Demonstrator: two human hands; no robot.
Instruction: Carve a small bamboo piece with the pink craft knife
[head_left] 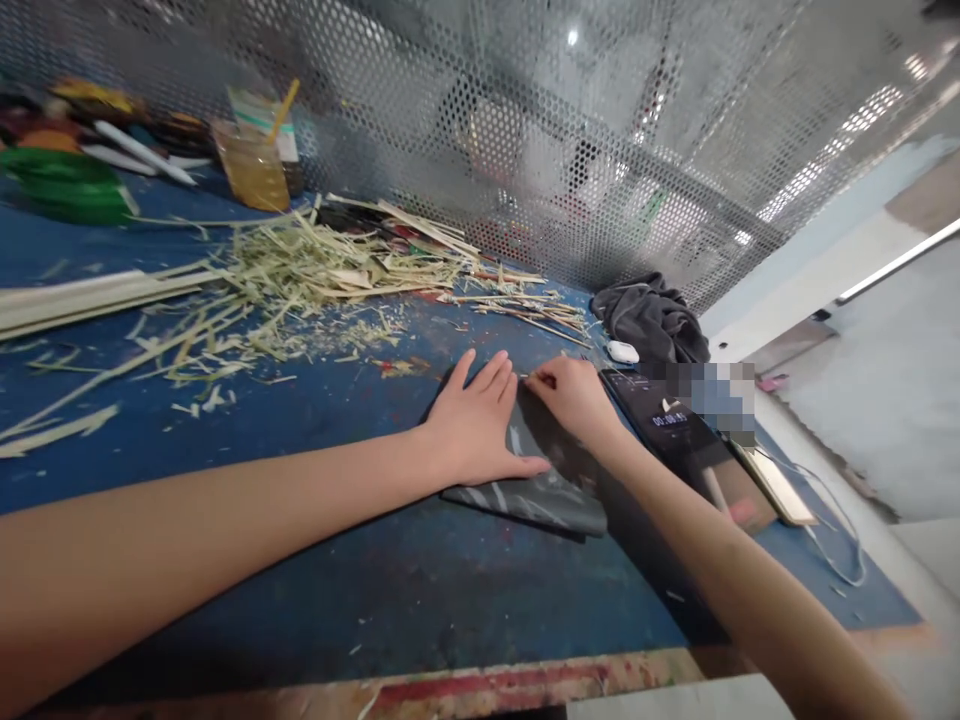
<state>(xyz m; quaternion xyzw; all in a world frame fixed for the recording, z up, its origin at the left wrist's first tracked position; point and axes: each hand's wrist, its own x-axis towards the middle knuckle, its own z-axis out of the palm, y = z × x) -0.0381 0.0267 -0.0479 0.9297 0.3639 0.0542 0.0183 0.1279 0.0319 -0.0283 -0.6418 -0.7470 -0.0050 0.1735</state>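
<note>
My left hand (480,425) lies flat with fingers spread on a dark grey folded sheet (551,500) that looks like cloth or rubber. Pale smears mark the sheet's surface. At its far right side, my right hand (574,395) is closed, thumb and fingertips pinched together near the sheet's edge. Whatever sits in that pinch is too small to make out. Just right of this hand lies a phone (652,420) with a timer on its screen.
A pile of pale plant strips (337,265) spreads across the blue table (360,600). Behind it stands a jar of amber liquid (251,170) beside a green bundle (64,185). A dark cloth (652,315), a white earphone case (622,351) and a cable (859,560) lie rightward. Perforated metal (420,110) borders the back.
</note>
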